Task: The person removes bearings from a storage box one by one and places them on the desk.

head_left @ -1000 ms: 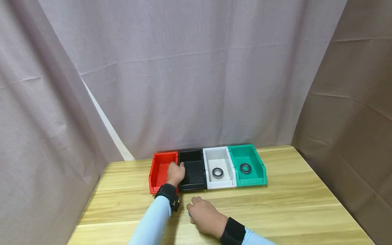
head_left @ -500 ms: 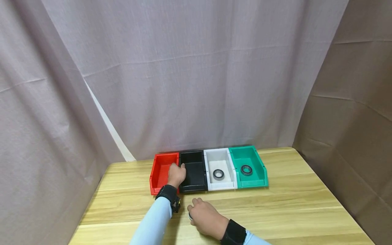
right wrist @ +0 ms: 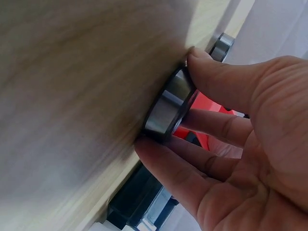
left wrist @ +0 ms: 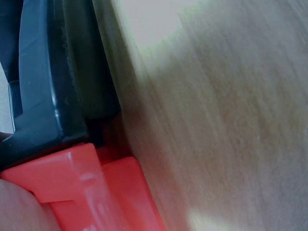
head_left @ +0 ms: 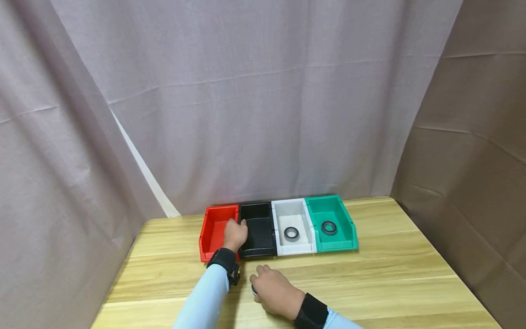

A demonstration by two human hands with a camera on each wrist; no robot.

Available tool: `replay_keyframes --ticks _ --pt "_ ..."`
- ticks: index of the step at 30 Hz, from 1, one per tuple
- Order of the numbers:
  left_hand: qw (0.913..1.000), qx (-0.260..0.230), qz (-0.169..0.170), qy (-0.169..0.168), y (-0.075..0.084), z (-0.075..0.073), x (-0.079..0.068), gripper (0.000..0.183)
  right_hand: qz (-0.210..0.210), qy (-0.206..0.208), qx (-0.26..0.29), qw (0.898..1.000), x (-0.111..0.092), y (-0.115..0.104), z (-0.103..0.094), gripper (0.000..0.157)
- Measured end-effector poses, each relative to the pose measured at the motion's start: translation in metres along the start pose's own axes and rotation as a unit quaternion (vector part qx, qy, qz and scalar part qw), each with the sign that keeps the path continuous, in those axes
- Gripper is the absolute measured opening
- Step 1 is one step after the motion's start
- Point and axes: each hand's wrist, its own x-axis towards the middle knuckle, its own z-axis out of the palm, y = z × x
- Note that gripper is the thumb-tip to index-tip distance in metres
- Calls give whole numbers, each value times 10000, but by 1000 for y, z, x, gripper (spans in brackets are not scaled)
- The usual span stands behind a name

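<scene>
In the head view, my left hand [head_left: 235,234] grips the adjoining walls of the red bin [head_left: 202,242] and the black bin [head_left: 259,228]. Its thumb lies on the black side, while the other fingers are mostly hidden in the red one. Closer to me, my right hand [head_left: 276,290] pinches a ball bearing [right wrist: 171,106] by its rim, low at the wooden table; the right wrist view shows thumb and fingertips on opposite sides. One bearing [head_left: 291,234] lies flat in the white bin [head_left: 297,249], another bearing [head_left: 329,227] in the green bin [head_left: 349,244].
Beyond the right thumb, a short shiny steel cylinder [right wrist: 222,46] appears in the right wrist view; I cannot pick it out in the head view. The bins stand side by side near the back edge of the wooden table [head_left: 370,283]. Grey curtains [head_left: 263,114] hang behind.
</scene>
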Motion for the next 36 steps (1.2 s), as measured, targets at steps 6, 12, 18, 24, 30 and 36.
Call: replay_keyframes --ticks 6,12,18,24,30,36 --pt "10000 70 16 -58 -14 8 12 45 28 -70 -28 10000 1 -1 0 31" --pt "10000 2 -22 -74 -10 6 10 44 87 -81 70 9999 0 -1 1 31" --pt "9994 228 235 119 -44 30 43 51 234 -258 441 9984 -1 2 -2 40" --pt "9995 244 57 169 -48 33 47 46 263 -258 793 9962 -7 10 -6 47" --pt "9972 193 36 722 -39 24 35 49 127 408 1090 9931 -16 31 -10 44" --pt "9877 -18 708 1395 -2 0 -7 57 572 1406 1071 9826 -29 71 -19 52"
